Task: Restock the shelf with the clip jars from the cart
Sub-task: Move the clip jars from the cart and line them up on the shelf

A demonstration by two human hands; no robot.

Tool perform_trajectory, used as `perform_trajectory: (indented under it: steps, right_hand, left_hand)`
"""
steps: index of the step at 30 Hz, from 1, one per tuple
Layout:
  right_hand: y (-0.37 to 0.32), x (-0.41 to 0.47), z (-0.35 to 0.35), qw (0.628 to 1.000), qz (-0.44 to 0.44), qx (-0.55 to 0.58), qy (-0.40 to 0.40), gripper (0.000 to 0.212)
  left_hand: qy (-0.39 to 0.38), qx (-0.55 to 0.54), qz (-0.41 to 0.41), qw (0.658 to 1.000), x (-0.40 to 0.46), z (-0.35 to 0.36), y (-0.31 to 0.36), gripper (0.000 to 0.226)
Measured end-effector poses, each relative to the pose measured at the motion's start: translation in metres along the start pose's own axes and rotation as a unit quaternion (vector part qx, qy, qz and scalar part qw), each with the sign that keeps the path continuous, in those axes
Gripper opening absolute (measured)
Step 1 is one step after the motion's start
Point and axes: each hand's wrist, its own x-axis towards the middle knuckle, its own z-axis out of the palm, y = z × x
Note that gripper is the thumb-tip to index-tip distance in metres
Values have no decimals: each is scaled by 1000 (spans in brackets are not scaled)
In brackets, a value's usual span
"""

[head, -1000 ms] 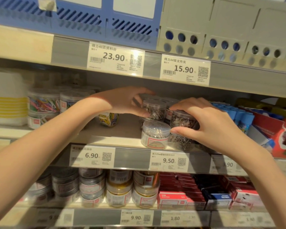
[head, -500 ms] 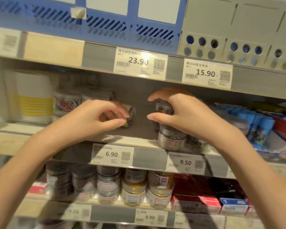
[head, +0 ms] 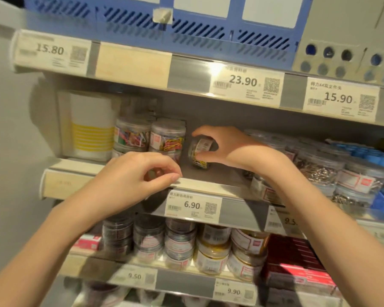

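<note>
My right hand reaches into the middle shelf and grips a small clear jar of coloured clips between thumb and fingers. The jar is tilted above the shelf floor in a gap. Left of the gap stand stacked jars of coloured clips. To the right of it are jars of silver clips. My left hand hovers at the shelf's front edge with its fingers curled, thumb against fingertip, and nothing plainly in it. No cart is in view.
A white box with yellow stripes fills the shelf's left end. Blue items crowd its right end. The shelf below holds stacked jars and red boxes. Blue slotted bins sit on the shelf above.
My right hand left the silver clip jars and moved left to take the coloured clip jar. My left hand let go of that jar and drew back to the shelf edge. The view shifted left.
</note>
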Motion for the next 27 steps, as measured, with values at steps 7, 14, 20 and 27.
perform_trajectory:
  steps: [7, 14, 20, 27]
  right_hand:
    - [-1, -12, 1, 997, 5, 49, 55, 37]
    - [-7, -22, 9, 995, 58, 63, 46, 45]
    - [-10, -19, 17, 996, 66, 63, 7, 53]
    - [-9, -23, 17, 997, 54, 59, 9, 55]
  left_hand:
    - [0, 41, -31, 999, -1, 2, -4, 49]
    - [-7, 69, -33, 997, -1, 2, -4, 58]
    - [-1, 88, -36, 995, -1, 3, -4, 60]
    - [6, 93, -28, 995, -2, 5, -3, 58]
